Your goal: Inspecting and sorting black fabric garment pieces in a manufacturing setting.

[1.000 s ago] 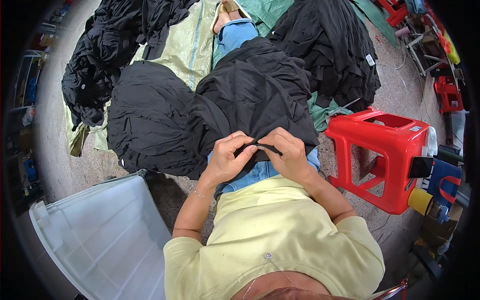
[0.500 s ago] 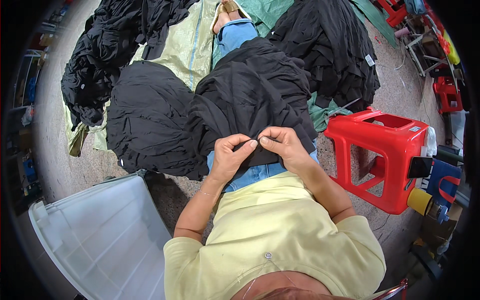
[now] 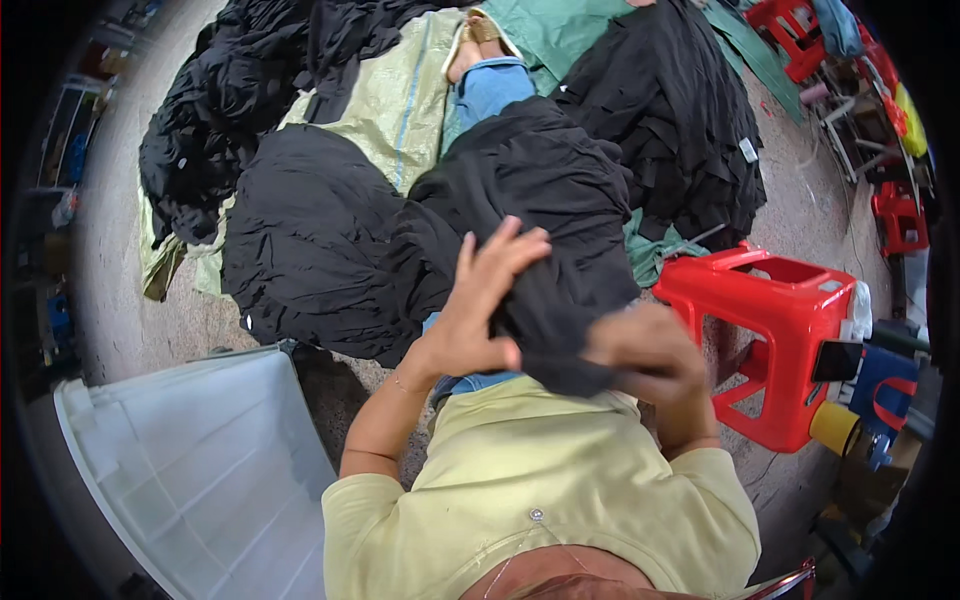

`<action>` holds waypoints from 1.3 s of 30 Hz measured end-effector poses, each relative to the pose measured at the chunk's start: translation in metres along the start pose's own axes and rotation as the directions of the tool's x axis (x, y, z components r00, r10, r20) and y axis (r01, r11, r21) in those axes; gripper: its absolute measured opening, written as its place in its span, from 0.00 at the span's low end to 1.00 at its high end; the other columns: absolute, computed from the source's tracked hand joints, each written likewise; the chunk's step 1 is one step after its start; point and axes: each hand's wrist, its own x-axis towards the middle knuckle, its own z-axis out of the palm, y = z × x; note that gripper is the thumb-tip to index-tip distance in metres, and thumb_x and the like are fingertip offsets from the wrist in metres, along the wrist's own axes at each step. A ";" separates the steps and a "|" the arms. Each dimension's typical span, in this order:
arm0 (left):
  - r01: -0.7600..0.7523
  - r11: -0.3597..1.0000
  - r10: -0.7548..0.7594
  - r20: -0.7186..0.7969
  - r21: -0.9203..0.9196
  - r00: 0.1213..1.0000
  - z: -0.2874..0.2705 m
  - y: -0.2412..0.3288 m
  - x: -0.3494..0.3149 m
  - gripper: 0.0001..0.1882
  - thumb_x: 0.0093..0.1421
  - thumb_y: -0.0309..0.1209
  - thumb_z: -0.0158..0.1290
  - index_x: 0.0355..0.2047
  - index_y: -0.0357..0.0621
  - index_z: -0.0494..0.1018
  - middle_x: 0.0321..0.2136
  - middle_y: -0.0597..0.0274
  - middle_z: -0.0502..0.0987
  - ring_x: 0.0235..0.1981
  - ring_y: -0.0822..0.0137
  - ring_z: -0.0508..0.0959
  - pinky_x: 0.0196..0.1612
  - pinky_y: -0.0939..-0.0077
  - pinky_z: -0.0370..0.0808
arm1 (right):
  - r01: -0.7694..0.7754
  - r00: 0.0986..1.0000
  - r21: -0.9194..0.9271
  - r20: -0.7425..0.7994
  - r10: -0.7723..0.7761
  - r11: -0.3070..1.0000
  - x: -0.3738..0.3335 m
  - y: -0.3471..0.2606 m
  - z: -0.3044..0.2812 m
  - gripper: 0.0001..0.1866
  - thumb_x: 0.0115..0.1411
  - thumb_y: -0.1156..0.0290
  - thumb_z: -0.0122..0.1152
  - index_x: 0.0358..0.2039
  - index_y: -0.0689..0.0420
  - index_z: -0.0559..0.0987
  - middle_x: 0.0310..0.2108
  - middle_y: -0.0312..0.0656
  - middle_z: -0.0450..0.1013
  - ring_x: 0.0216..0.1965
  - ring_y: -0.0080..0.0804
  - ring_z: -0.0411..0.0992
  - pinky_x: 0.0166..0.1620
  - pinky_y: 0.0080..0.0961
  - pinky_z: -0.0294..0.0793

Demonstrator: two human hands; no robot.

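Observation:
A black cloth (image 3: 520, 190) lies bunched over my lap, its near end reaching toward my waist over blue jeans. My left hand (image 3: 475, 315) is open above it, fingers spread and pointing away from me. On the right, my right hand (image 3: 655, 355) is blurred by motion; its fingers look curled on the near edge of the cloth, which is drawn up toward it. Against the lap cloth, on the left, rests a rounded heap of black fabric (image 3: 310, 240).
More black fabric piles lie at the far left (image 3: 220, 110) and far right (image 3: 670, 110), on pale yellow (image 3: 400, 110) and green sheeting (image 3: 565, 35). A white plastic bin (image 3: 200, 470) stands at the left. To the right is a red stool (image 3: 755, 340) with a phone (image 3: 837, 361) at its side.
My hands were pinching the cloth together at its near edge. Now they are apart: the left has opened and spread, the right has swung right, drawing the cloth's edge along. The view has shifted slightly.

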 end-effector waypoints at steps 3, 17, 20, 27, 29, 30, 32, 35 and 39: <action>-0.169 0.970 0.148 0.124 0.173 0.981 -0.007 0.039 0.014 0.66 0.32 0.65 0.70 0.67 0.43 0.59 0.59 0.55 0.72 0.68 0.50 0.61 0.68 0.33 0.35 | 0.057 0.955 -0.094 -0.287 -0.082 0.994 -0.007 -0.002 0.005 0.06 0.56 0.74 0.61 0.33 0.59 0.81 0.30 0.42 0.77 0.28 0.42 0.76 0.32 0.35 0.74; 0.610 0.171 0.453 -0.611 0.774 0.649 -0.376 0.008 -0.077 0.29 0.45 0.27 0.60 0.51 0.51 0.72 0.43 0.51 0.79 0.43 0.46 0.80 0.46 0.58 0.77 | -0.227 0.864 0.058 -0.449 0.229 0.972 0.047 0.011 -0.066 0.20 0.65 0.78 0.55 0.57 0.67 0.69 0.40 0.47 0.76 0.38 0.30 0.76 0.47 0.25 0.76; 0.961 0.127 0.482 -0.862 0.247 0.158 -0.425 0.030 -0.106 0.52 0.49 0.43 0.69 0.69 0.51 0.50 0.63 0.31 0.60 0.64 0.36 0.62 0.62 0.46 0.65 | -0.331 0.857 0.095 -0.386 0.341 0.939 0.055 0.048 -0.039 0.15 0.64 0.82 0.57 0.52 0.63 0.73 0.39 0.42 0.75 0.37 0.25 0.75 0.44 0.23 0.77; 0.474 0.731 0.047 -0.729 0.491 0.683 -0.292 -0.098 -0.064 0.28 0.54 0.33 0.65 0.55 0.39 0.73 0.53 0.50 0.77 0.56 0.55 0.76 0.60 0.66 0.69 | -0.454 0.891 -0.454 -0.218 0.399 0.766 0.019 0.108 -0.005 0.16 0.56 0.76 0.65 0.45 0.61 0.76 0.39 0.46 0.75 0.41 0.43 0.76 0.45 0.32 0.74; 0.454 0.805 -0.174 -0.579 0.383 0.797 -0.206 -0.105 -0.057 0.15 0.55 0.31 0.64 0.41 0.35 0.80 0.44 0.52 0.82 0.48 0.60 0.82 0.52 0.69 0.75 | -0.445 0.893 -0.657 -0.276 0.355 0.609 0.001 0.121 -0.011 0.17 0.55 0.73 0.66 0.45 0.59 0.76 0.40 0.46 0.74 0.43 0.48 0.73 0.45 0.39 0.73; 0.476 0.852 -0.307 -0.527 0.220 0.793 -0.166 -0.098 -0.049 0.14 0.56 0.30 0.63 0.41 0.35 0.81 0.41 0.51 0.83 0.46 0.60 0.83 0.50 0.70 0.76 | -0.454 0.886 -0.728 -0.307 0.349 0.513 -0.010 0.126 -0.015 0.17 0.55 0.72 0.66 0.45 0.58 0.76 0.40 0.46 0.73 0.44 0.50 0.73 0.45 0.42 0.72; 0.455 0.885 -0.361 -0.472 0.098 0.804 -0.098 -0.082 -0.036 0.12 0.57 0.28 0.62 0.40 0.35 0.81 0.38 0.51 0.84 0.40 0.60 0.84 0.46 0.71 0.78 | -0.574 0.794 -0.701 -0.350 0.496 0.424 -0.036 0.133 -0.024 0.16 0.55 0.72 0.65 0.45 0.55 0.77 0.41 0.47 0.74 0.45 0.49 0.73 0.45 0.43 0.72; 0.300 0.949 -0.219 -0.480 0.097 0.849 -0.029 -0.073 -0.020 0.09 0.57 0.27 0.63 0.38 0.37 0.81 0.34 0.52 0.83 0.37 0.57 0.84 0.41 0.71 0.78 | -0.680 0.660 -0.614 -0.275 0.699 0.400 -0.073 0.137 -0.035 0.18 0.54 0.73 0.63 0.47 0.56 0.76 0.46 0.49 0.75 0.49 0.51 0.73 0.49 0.44 0.74; 0.225 0.973 -0.184 -0.410 0.054 0.893 0.018 -0.057 -0.004 0.07 0.57 0.26 0.62 0.36 0.38 0.81 0.31 0.53 0.82 0.33 0.57 0.81 0.37 0.70 0.76 | -0.768 0.591 -0.418 -0.170 0.788 0.486 -0.098 0.135 -0.038 0.24 0.51 0.77 0.59 0.52 0.57 0.74 0.49 0.50 0.74 0.51 0.50 0.74 0.53 0.37 0.73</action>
